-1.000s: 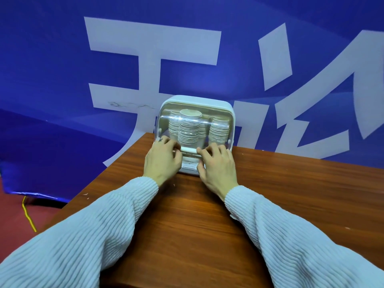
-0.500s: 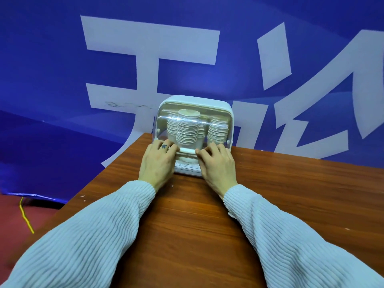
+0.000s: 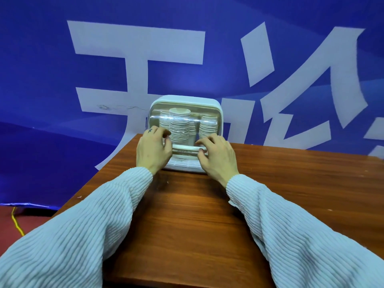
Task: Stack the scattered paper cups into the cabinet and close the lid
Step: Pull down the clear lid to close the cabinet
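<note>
Cabinet (image 3: pixel 218 109) stands at the far edge of the wooden table (image 3: pixel 187 215), against the blue banner (image 3: pixel 62 80). Nearest, two ribbed pale sleeves (image 3: pixel 72 235) reach forward. The left hand (image 3: pixel 152 151) and right hand (image 3: pixel 218 156) sit at the lid's handle bar (image 3: pixel 184 148), fingers curled and slightly spread; whether they grip it I cannot tell. Behind the clear lid (image 3: pixel 205 112), paper cups (image 3: pixel 179 126) stand in stacks.

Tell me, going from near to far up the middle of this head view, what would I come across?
Ribbed sleeves → bare wooden table → left hand and right hand, side by side at the handle → clear lid → stacked paper cups inside the cabinet → blue banner.
</note>
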Tool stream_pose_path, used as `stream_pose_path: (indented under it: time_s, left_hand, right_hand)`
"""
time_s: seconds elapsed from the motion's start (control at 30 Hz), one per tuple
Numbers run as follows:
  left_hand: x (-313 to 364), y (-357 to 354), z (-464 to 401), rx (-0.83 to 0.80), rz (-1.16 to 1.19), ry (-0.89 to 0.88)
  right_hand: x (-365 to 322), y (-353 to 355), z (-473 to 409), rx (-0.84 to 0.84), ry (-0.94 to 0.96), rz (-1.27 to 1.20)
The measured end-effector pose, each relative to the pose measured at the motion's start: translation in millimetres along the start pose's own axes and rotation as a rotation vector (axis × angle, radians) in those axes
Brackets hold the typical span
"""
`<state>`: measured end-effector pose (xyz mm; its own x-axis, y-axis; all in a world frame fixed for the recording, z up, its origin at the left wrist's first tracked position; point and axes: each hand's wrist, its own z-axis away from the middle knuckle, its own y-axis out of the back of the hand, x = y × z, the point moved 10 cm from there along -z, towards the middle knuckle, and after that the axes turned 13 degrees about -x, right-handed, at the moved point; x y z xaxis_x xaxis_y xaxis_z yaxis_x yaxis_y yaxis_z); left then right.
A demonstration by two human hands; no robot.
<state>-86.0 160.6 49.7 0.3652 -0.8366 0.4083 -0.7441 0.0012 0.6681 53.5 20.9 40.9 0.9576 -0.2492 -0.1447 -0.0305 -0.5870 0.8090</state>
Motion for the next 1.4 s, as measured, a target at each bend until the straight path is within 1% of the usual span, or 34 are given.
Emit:
stream_pose_path:
  time_s: [0.1,0.2,0.27,0.33,0.4,0.47,0.57,0.7,0.77,0.87,0.97,1.03,1.1,1.17,1.33,1.4]
  left_hand:
    - [10,-5,3,-0.038,-0.059,-0.036]
    - [11,-24,8,-0.167,-0.253,-0.047]
    - [6,-31,10,-0.202,-0.341,-0.040]
    - [-2,-29,11,-0.159,-0.383,-0.004]
    - [-12,-22,13,-0.094,-0.333,0.047]
    - [-14,-21,15,-0.046,-0.264,0.028]
    - [-9,-25,19,-0.011,-0.213,-0.019]
    - [-9,-29,20,0.000,-0.275,-0.043]
    - [-23,-30,23,0.025,-0.200,0.026]
    - [-44,-35,30,0.061,0.064,0.145]
    - [-60,-40,31,0.096,0.212,0.235]
    - [-76,-45,34,0.084,0.351,0.345]
    - [-85,-53,35,0.027,0.479,0.414]
    - [-86,-56,34,-0.005,0.469,0.414]
    - [-87,-55,33,0.022,0.447,0.407]
    - [-85,-58,33,0.020,0.447,0.402]
  right_hand:
    - [5,-2,2,-0.031,-0.006,0.014]
    - [5,-12,2,-0.102,0.030,0.053]
    - [3,-16,0,-0.107,0.061,0.107]
    - [1,-16,-1,-0.069,0.080,0.191]
    - [-1,-16,-2,-0.026,0.108,0.271]
    - [1,-16,0,0.026,0.143,0.315]
    - [15,-12,7,0.087,0.120,0.218]
    - [27,-19,9,0.071,0.066,0.030]
    - [30,-21,7,0.075,0.052,0.010]
    - [36,-23,12,0.137,0.016,0.039]
    - [45,-33,16,0.156,-0.066,-0.025]
    - [47,-37,17,0.180,-0.106,-0.090]
    - [47,-38,16,0.206,-0.121,-0.122]
    - [47,-38,17,0.226,-0.118,-0.133]
    - [46,-35,18,0.258,-0.106,-0.110]
    - [47,-35,19,0.272,-0.125,-0.143]
